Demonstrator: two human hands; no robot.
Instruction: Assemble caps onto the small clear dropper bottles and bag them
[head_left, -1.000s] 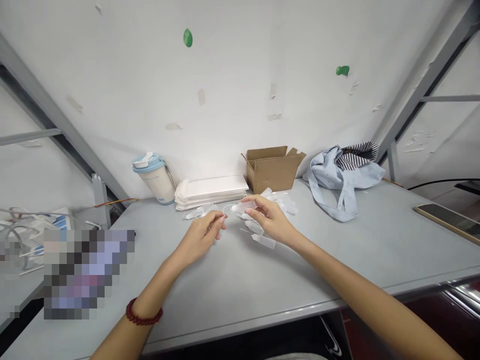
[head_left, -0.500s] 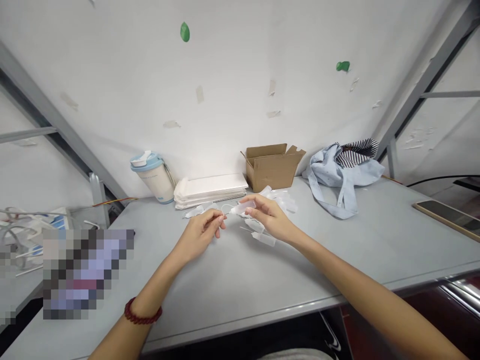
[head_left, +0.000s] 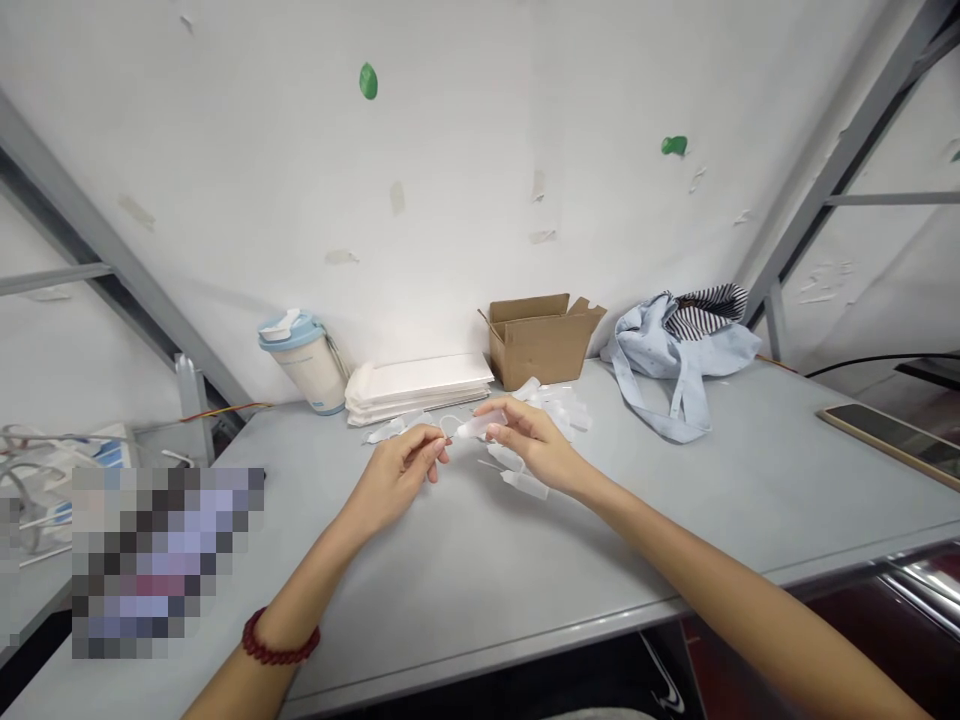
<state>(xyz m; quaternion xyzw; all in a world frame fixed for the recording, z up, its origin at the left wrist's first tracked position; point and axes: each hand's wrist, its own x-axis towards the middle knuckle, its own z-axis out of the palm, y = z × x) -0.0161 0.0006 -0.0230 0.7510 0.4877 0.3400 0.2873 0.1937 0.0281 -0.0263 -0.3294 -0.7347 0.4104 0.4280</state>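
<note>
Between thumb and fingers, my right hand [head_left: 536,445] grips a small translucent squeeze bottle [head_left: 477,426], its narrow tip pointing left. My left hand [head_left: 405,472] is pinched closed just left of that tip, on something thin that is mostly hidden by the fingers. A thin pale loop shows behind the gap between the hands. Under and beside my right hand lie more small translucent bottles [head_left: 525,485]. Others form a pile [head_left: 564,408] behind it, and a few [head_left: 397,426] rest behind my left hand.
White envelopes [head_left: 420,385] lie stacked by the wall, between a blue-lidded cup [head_left: 309,370] and an open cardboard box [head_left: 541,350]. Right of the box is a light blue cloth bag [head_left: 652,340]. A phone [head_left: 892,440] lies at the right; cables [head_left: 30,470] tangle at the left.
The view has shifted slightly. Both hands keep nearly the same position, with the bottle still in my right hand and its tip close to my left fingers.
</note>
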